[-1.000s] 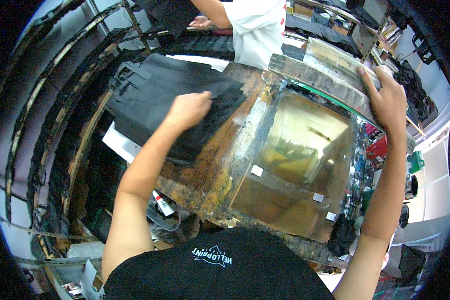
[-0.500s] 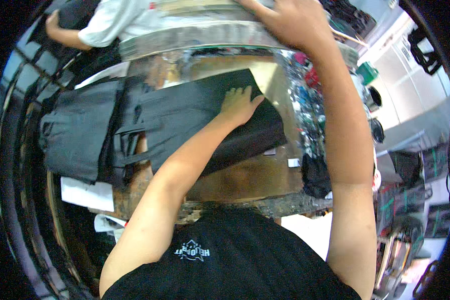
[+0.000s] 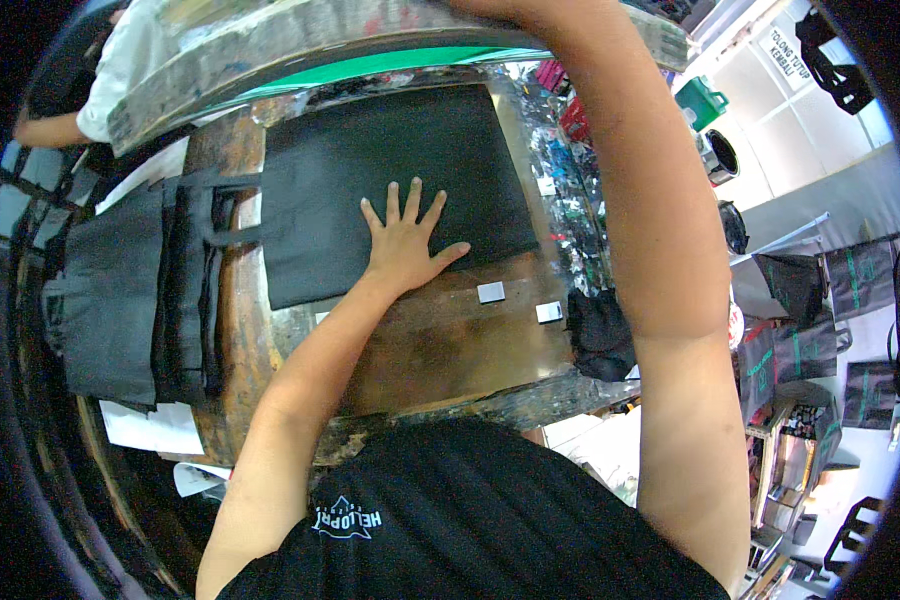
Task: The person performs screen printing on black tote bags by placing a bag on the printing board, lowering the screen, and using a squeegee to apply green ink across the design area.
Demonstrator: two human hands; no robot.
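A flat black tote bag lies on the brown printing board, its handles pointing left. My left hand rests on the bag near its front edge, palm down with fingers spread. At the top edge, my right hand is beside a grey-stained frame with green showing under its near edge. The picture's edge cuts off most of that hand, so its fingers and grip are hidden. The frame stands raised beyond the bag.
A stack of black bags lies at left, over white paper. Small white pieces and a black cloth sit near the board's right side. Another person's arm shows at far left. A green container stands at right.
The bag has gone from slanted to nearly square on the board. My left hand has moved left and toward me, fingers now spread wider. The raised frame shows more green beneath it.
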